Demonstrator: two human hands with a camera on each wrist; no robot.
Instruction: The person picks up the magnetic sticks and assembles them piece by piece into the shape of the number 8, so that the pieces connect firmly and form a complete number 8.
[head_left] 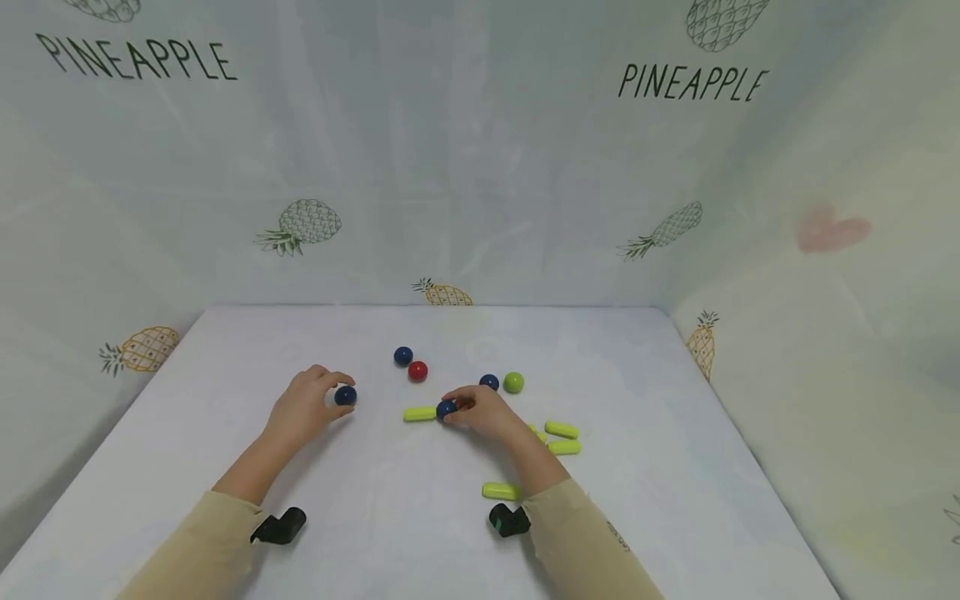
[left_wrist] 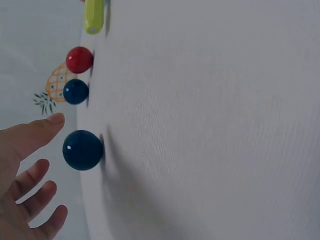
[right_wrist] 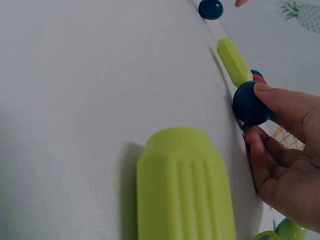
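Lime rod (right_wrist: 185, 187) low in right-wrist view; my right hand (head_left: 483, 412) pinches one navy ball (head_left: 446, 410); wide left hand (head_left: 302, 406) may bump another ball (head_left: 346, 396) away.

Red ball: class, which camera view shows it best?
The left wrist view: the red ball appears whole and largest. The head view shows it whole but small; the right wrist view shows only a part.
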